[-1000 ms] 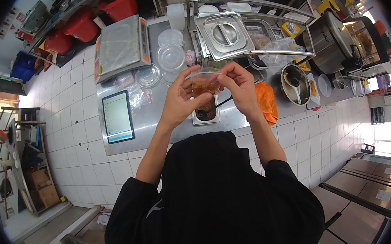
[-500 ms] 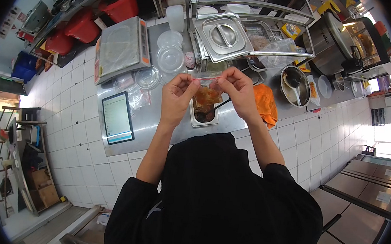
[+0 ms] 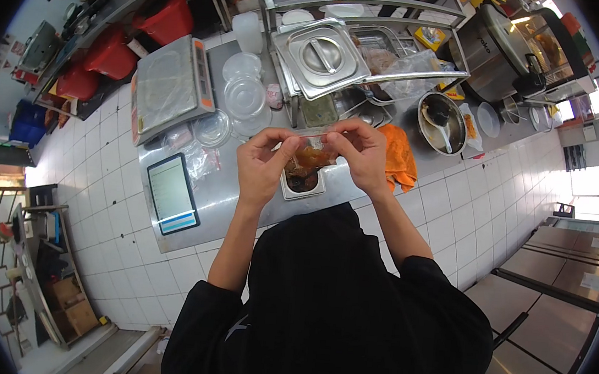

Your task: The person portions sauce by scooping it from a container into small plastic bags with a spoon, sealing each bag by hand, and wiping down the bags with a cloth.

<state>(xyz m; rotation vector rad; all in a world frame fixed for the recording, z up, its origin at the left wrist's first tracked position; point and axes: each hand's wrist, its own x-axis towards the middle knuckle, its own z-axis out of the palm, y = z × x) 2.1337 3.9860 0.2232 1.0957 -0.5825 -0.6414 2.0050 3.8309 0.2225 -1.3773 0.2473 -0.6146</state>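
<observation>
Still pinching sauce-filled zip bag (image 3: 313,158) by seal edge with left hand (image 3: 264,164) and right hand (image 3: 362,157), over steel pan (image 3: 306,195); shifted slightly toward orange cloth (image 3: 398,154). Hanging filled end down, seal left-to-right. Cannot tell long axis.

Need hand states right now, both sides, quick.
Left hand: closed, pinching one top corner of the clear bag.
Right hand: closed, pinching the bag's other top corner.

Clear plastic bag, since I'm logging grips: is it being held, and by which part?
Yes: the left hand and the right hand pinch the clear plastic bag of orange-brown food near opposite ends of its top edge.
</observation>
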